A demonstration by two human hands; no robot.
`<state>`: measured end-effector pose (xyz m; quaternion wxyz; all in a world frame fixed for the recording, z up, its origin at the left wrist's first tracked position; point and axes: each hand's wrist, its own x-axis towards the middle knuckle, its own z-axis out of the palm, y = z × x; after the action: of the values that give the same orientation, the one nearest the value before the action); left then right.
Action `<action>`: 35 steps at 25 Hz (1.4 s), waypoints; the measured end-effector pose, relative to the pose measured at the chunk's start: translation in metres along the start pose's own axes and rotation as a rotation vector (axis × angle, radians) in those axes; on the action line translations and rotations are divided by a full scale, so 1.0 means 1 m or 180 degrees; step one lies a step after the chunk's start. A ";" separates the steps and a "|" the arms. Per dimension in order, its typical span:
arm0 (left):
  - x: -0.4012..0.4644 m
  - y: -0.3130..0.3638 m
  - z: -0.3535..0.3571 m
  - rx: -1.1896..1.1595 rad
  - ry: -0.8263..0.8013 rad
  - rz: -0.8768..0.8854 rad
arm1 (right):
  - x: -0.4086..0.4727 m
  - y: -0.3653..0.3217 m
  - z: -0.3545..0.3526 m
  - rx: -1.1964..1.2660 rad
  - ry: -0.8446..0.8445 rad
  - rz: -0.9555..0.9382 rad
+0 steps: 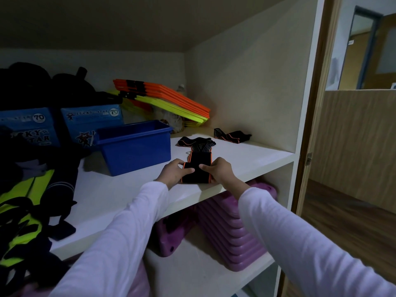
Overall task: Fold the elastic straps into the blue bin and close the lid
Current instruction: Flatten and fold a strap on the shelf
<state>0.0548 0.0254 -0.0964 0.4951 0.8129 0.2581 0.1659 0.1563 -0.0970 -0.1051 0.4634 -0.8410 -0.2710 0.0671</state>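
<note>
A black elastic strap with orange edges [198, 166] lies partly folded near the shelf's front edge. My left hand [174, 173] grips its left side with the thumb on top. My right hand [217, 170] pinches its right side, thumb pressing the folded layer. The strap's loose end [196, 142] trails back toward the wall. A second strap [232, 136] lies folded farther back on the right. The blue bin [135, 146] stands open to the left of my hands, its inside mostly hidden. No lid is visible.
The white shelf [246, 159] holds two blue Lucky Star boxes [92, 123] behind the bin, stacked orange and yellow flat markers [167, 101] at the back, and dark and neon clothing [25, 202] at left. Purple stacked trays [231, 228] sit on the shelf below.
</note>
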 end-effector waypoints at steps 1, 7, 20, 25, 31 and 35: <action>0.003 -0.001 0.000 0.0000 0.0009 -0.0019 | 0.002 0.000 0.001 -0.0057 0.0071 -0.0022; 0.009 -0.002 0.004 0.0091 0.0102 -0.0089 | 0.002 0.003 0.005 -0.0455 0.0238 -0.0173; 0.002 0.000 -0.004 0.1662 -0.0382 0.1056 | -0.005 0.018 -0.016 -0.1130 -0.0651 -0.1351; 0.006 0.001 -0.002 0.1299 -0.0235 0.0923 | 0.001 0.013 -0.020 -0.0569 -0.0665 -0.1179; 0.009 0.001 0.005 -0.0473 -0.0261 0.0452 | 0.011 0.013 -0.022 0.0206 -0.0654 -0.0587; 0.015 -0.001 0.008 -0.0451 -0.0266 0.0360 | 0.018 0.016 -0.015 0.0248 -0.0646 -0.0386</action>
<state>0.0711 0.0288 -0.1009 0.5515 0.7953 0.1784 0.1773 0.1836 -0.1055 -0.1067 0.4690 -0.7934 -0.3641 0.1342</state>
